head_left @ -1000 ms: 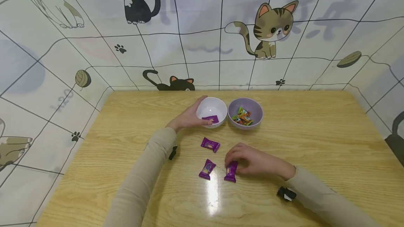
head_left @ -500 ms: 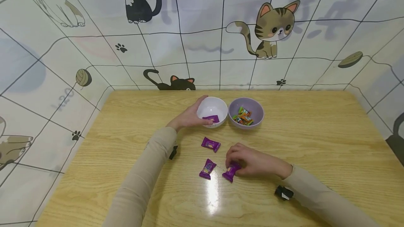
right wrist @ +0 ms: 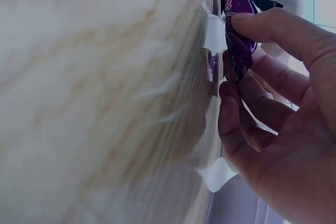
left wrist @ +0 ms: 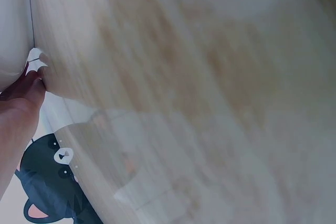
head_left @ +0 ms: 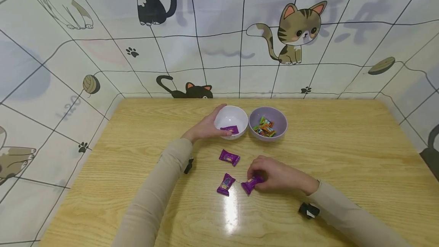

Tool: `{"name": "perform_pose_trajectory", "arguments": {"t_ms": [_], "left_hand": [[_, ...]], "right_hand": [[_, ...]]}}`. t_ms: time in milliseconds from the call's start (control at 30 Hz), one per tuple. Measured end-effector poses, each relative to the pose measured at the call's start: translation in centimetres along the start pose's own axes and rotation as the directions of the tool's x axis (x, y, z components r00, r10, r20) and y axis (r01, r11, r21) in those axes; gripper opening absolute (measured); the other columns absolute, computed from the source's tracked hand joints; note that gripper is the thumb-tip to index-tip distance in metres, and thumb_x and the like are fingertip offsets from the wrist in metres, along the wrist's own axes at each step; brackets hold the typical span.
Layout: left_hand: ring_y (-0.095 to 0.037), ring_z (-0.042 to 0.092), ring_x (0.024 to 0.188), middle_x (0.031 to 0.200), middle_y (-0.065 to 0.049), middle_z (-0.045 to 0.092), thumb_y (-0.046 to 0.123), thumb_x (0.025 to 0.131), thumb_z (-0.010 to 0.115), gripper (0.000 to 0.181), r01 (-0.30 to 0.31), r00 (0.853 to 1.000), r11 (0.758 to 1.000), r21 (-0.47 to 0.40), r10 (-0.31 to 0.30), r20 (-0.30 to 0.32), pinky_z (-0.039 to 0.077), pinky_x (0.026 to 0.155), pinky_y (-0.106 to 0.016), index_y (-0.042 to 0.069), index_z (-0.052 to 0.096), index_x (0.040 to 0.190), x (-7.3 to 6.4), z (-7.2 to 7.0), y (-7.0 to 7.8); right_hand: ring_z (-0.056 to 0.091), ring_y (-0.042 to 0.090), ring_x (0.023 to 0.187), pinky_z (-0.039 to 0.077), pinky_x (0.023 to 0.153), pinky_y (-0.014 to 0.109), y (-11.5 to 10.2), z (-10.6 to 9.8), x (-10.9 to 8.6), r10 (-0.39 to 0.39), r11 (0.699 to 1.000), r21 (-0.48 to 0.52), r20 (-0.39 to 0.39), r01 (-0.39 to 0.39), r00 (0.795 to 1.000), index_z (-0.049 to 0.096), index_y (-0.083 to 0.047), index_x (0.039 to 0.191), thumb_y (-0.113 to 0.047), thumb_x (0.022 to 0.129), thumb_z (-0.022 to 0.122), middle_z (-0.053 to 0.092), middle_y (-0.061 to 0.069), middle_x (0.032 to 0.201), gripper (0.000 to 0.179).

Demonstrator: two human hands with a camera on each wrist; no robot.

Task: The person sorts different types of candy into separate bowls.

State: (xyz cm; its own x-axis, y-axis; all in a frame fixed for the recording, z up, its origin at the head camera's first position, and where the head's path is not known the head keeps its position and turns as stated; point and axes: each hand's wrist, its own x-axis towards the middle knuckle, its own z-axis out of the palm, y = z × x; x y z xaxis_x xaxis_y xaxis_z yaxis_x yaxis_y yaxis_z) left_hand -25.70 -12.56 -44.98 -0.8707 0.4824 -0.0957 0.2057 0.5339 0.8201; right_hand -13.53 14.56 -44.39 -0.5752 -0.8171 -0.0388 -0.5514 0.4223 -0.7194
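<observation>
My left hand holds the white bowl at its left side, the thumb at the near rim. A purple-wrapped candy lies inside this bowl. In the right wrist view, my right hand pinches another purple-wrapped candy between thumb and fingers, close over the table. Two more purple candies lie on the table: one candy just in front of the white bowl, one candy left of the right hand. In the left wrist view only the fingers show, beside the bowl's wall.
A lilac bowl stands right beside the white bowl and contains several green and orange wrapped candies. The wooden table ends at a back wall printed with cats. Black devices sit on both wrists.
The right fingers have closed around the purple candy, which has turned and tilted in their grasp. The left hand has stayed on the white bowl.
</observation>
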Motion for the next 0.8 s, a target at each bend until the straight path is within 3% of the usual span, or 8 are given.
{"name": "perform_pose_trajectory", "arguments": {"t_ms": [500,800], "left_hand": [[-0.028,0.043,0.125,0.146,-0.014,0.038,0.027,0.075,0.085,0.107,0.001,1.0,1.0,-0.015,-0.001,0.002,0.037,0.103,-0.044,0.02,0.015,0.155,0.0,0.1,-0.1],[-0.028,0.044,0.125,0.146,-0.014,0.038,0.027,0.074,0.085,0.107,0.011,1.0,1.0,-0.018,-0.011,0.003,0.037,0.104,-0.044,0.021,0.015,0.155,0.0,0.1,0.1]], "right_hand": [[0.052,0.011,0.082,0.049,0.073,0.028,0.5,-1.5,0.0,-0.001,1.0,-0.015,-0.134,-0.001,0.991,0.069,-0.015,0.097,-0.008,0.08,0.077,0.061,-0.009,0.096,0.02],[0.057,0.012,0.087,0.05,0.078,0.032,-0.1,-3.0,0.1,-0.003,0.998,-0.069,-0.249,-0.014,0.968,0.071,-0.009,0.102,-0.008,0.079,0.079,0.067,-0.004,0.099,0.024]]}}
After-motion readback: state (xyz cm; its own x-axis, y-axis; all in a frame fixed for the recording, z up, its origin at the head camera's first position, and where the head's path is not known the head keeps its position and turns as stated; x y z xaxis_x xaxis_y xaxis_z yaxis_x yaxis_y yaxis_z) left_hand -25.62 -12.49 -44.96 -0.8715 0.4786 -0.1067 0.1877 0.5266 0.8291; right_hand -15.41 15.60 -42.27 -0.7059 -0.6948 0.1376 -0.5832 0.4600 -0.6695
